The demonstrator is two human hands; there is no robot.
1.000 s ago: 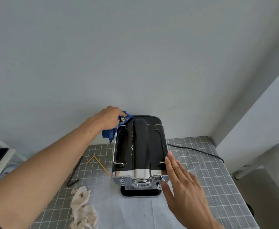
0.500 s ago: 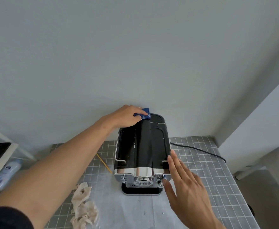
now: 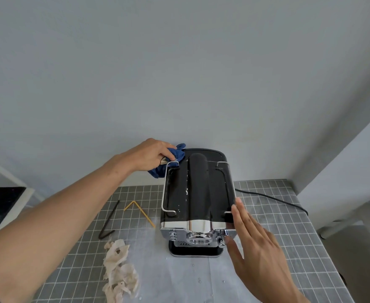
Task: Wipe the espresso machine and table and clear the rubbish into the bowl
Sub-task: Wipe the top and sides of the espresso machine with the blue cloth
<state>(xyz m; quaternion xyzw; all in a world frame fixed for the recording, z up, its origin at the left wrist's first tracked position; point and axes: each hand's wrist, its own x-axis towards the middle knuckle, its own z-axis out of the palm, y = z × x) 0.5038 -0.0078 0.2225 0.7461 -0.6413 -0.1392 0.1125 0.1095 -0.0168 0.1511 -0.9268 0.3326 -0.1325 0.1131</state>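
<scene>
Since half a second ago the left hand (image 3: 151, 155) has drawn the crumpled dark blue cloth (image 3: 172, 161) off the top rear of the machine, back to its rear left corner. Its fingers are curled round the cloth, which bunches just past the knuckles and hangs over the corner of the wire rail, a little above the frame's centre. The right hand (image 3: 259, 243) lies flat, fingers straight and together, pressed against the right side of the black and chrome espresso machine (image 3: 198, 200), its fingertips (image 3: 237, 203) reaching the front end of the right rail; it grips nothing.

One espresso machine stands on the grey grid-patterned table (image 3: 278, 237), at the frame's centre, with a black power cord (image 3: 271, 196) running off to the right. Left of the machine lie two bent sticks, one yellow (image 3: 139, 209) and one black (image 3: 109, 218), well apart from both hands. One crumpled beige paper wad (image 3: 119, 272) lies at lower centre-left, beside the left forearm. At the far left edge a black mesh tray (image 3: 3, 204) holds something white, too cropped to identify.
</scene>
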